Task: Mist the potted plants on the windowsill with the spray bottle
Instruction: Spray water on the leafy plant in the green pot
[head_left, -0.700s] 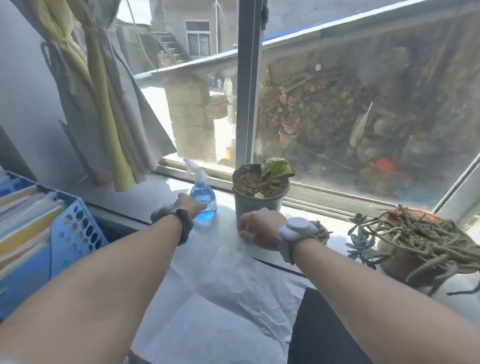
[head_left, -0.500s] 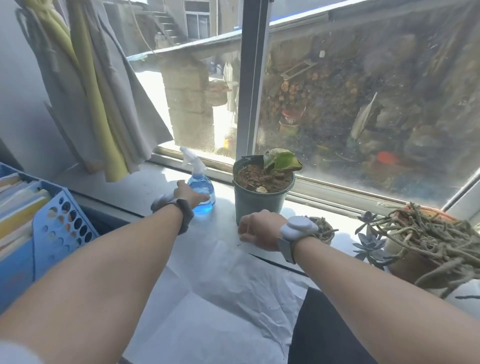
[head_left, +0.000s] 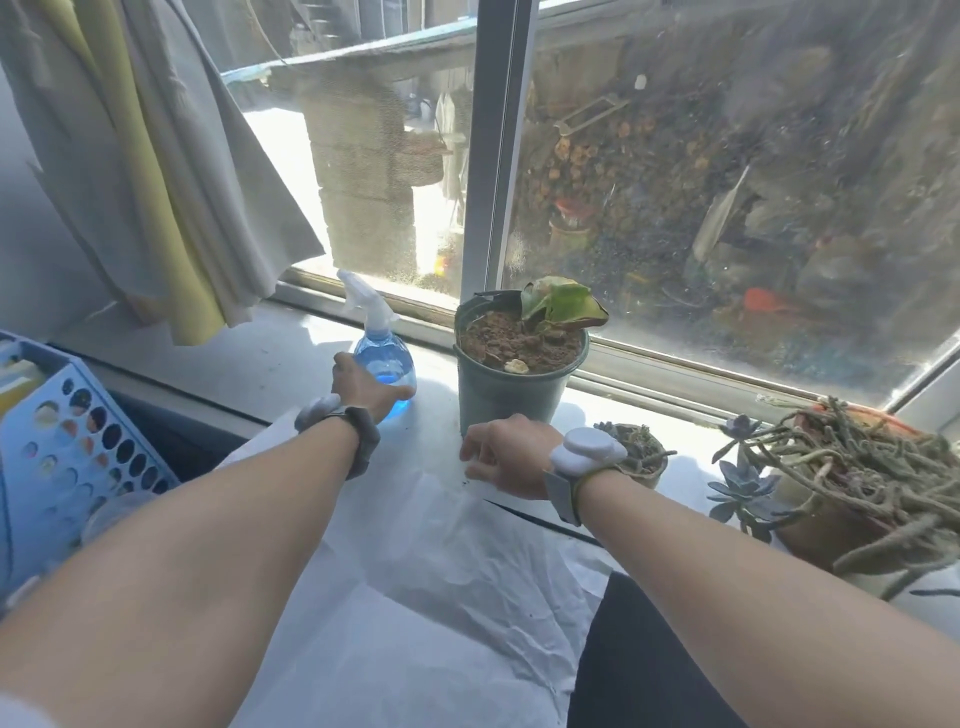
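Note:
A clear blue spray bottle (head_left: 382, 345) with a white trigger head stands on the windowsill (head_left: 270, 358). My left hand (head_left: 363, 387) is laid against its round lower body, fingers curled around the front, and the bottle still rests on the sill. A green pot (head_left: 506, 397) of brown soil with one yellow-green leaf stands just right of the bottle. My right hand (head_left: 506, 457) rests on the white paper in front of that pot, fingers loosely curled, holding nothing. A tiny succulent pot (head_left: 641, 452) sits behind my right wrist. At the far right, a terracotta pot (head_left: 831, 525) holds trailing stems.
Crumpled white paper (head_left: 415, 597) covers the surface below the sill. A blue perforated file basket (head_left: 78, 447) stands at the left. Curtains (head_left: 156, 171) hang over the sill's left end. The window pane (head_left: 727, 182) rises directly behind the pots. Grey-blue succulent rosettes (head_left: 743, 483) sit beside the terracotta pot.
My view has shifted slightly, so the sill sits a little differently in frame. Both hands stay where they were: left on the bottle, right in front of the green pot.

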